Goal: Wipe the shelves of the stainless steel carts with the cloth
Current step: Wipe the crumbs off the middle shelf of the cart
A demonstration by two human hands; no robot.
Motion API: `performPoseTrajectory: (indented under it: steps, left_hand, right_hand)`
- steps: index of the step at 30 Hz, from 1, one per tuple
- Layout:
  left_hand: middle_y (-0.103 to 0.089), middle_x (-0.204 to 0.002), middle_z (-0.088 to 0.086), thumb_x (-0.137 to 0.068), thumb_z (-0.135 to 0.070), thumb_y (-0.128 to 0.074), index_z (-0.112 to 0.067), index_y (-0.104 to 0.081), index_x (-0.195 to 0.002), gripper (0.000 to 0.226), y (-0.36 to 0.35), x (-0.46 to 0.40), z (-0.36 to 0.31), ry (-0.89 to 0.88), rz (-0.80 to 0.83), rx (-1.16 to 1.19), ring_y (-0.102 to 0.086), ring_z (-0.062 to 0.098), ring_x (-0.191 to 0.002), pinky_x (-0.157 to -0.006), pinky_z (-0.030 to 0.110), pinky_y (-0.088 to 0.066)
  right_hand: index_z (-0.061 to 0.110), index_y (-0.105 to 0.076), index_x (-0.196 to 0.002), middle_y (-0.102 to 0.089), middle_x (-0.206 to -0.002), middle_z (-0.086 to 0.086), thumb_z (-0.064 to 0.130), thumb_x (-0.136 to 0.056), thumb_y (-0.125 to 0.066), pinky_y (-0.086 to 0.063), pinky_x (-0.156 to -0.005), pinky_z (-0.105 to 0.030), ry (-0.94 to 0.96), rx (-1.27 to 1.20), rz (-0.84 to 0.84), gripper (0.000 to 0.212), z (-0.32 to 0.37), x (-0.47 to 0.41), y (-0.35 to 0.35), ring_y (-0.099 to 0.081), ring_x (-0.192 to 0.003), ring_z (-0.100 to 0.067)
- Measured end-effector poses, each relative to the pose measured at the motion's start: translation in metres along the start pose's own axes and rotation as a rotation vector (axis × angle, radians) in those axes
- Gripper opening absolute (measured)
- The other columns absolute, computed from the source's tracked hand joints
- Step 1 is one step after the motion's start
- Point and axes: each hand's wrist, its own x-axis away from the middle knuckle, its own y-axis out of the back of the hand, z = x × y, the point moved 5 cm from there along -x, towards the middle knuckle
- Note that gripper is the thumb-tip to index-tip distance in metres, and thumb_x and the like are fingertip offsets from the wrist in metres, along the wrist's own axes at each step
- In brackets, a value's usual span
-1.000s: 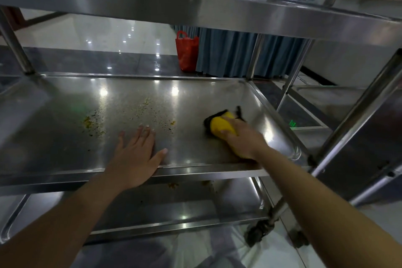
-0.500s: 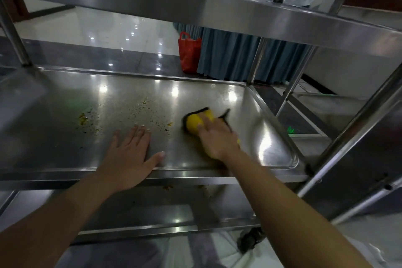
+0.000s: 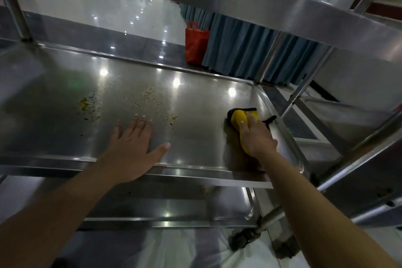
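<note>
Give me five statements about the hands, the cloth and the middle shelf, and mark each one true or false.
1. The right hand holds the yellow cloth. True.
2. The left hand grips a spray bottle. False: it lies flat on the middle shelf, holding nothing.
3. Crumbs lie ahead of the left hand. True.
4. The cloth is at the shelf's left end. False: it is near the right end.
5. A red bag stands on the floor beyond the cart. True.

No legible text, label, brand or number anywhere on the cart or its surroundings.
</note>
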Motion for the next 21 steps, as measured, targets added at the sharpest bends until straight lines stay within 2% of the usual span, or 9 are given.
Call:
performPoseTrajectory:
  steps: [4,6,8,10,15,19,21]
  left_hand:
    - [0.01,-0.162,-0.001,-0.061,-0.088,0.02,-0.02,0.002,-0.153,0.116,0.001,0.0,0.003,0.022,0.002,0.026,0.019,0.011,-0.145,-0.117,0.047,0.013]
    - [0.01,-0.162,-0.001,-0.061,-0.087,0.021,-0.02,0.002,-0.153,0.116,0.001,0.0,0.004,0.019,0.002,0.004,0.023,0.008,-0.142,-0.117,0.047,0.015]
    - [0.011,-0.161,0.0,-0.064,-0.084,0.022,-0.018,0.003,-0.153,0.112,0.0,0.001,0.001,-0.019,-0.019,-0.064,0.026,0.007,-0.14,-0.117,0.048,0.014]
    - [0.015,-0.161,-0.001,-0.066,-0.082,0.022,-0.019,0.006,-0.153,0.109,-0.001,0.002,-0.002,-0.04,-0.023,-0.105,0.027,0.009,-0.142,-0.117,0.047,0.013]
    - [0.018,-0.155,-0.008,-0.071,-0.081,0.021,-0.021,0.006,-0.153,0.103,0.003,0.005,-0.003,-0.07,-0.063,-0.137,0.037,0.003,-0.134,-0.11,0.035,0.028]
    - [0.01,-0.157,-0.008,-0.076,-0.081,0.016,-0.021,0.004,-0.151,0.097,0.004,0.008,-0.005,-0.064,-0.09,-0.143,0.029,0.003,-0.139,-0.112,0.032,0.026]
    - [-0.006,-0.158,-0.004,-0.083,-0.079,0.005,-0.019,-0.011,-0.152,0.092,0.007,0.009,-0.007,-0.077,-0.132,-0.141,0.013,0.008,-0.146,-0.116,0.034,0.017]
  right_hand:
    - [0.051,-0.013,-0.146,-0.022,-0.159,0.005,0.061,-0.095,-0.026,-0.023,-0.113,-0.047,0.469,0.026,0.146,0.054,0.04,0.031,-0.021,-0.022,-0.145,-0.022]
    - [0.059,-0.011,-0.142,-0.023,-0.159,0.008,0.066,-0.091,-0.029,-0.022,-0.112,-0.041,0.577,0.043,0.199,0.055,0.046,0.029,-0.022,-0.023,-0.145,-0.02]
    - [0.062,-0.013,-0.139,-0.026,-0.157,0.009,0.065,-0.092,-0.035,-0.024,-0.109,-0.038,0.552,0.013,0.223,0.052,0.043,0.008,-0.019,-0.029,-0.142,-0.021]
    - [0.057,-0.019,-0.142,-0.032,-0.155,0.005,0.059,-0.094,-0.04,-0.03,-0.107,-0.04,0.494,-0.02,0.18,0.053,0.038,-0.025,-0.015,-0.036,-0.137,-0.024]
    - [0.046,-0.021,-0.147,-0.041,-0.149,-0.006,0.059,-0.095,-0.038,-0.037,-0.103,-0.05,0.347,0.002,0.096,0.056,0.037,-0.104,-0.009,-0.044,-0.129,-0.033]
    - [0.042,-0.021,-0.148,-0.039,-0.15,-0.011,0.061,-0.095,-0.035,-0.032,-0.108,-0.051,0.262,-0.008,0.095,0.058,0.042,-0.155,-0.004,-0.041,-0.132,-0.035]
    - [0.041,-0.025,-0.147,-0.039,-0.15,-0.011,0.064,-0.094,-0.032,-0.03,-0.108,-0.048,0.211,0.012,0.046,0.058,0.041,-0.174,0.001,-0.04,-0.133,-0.035]
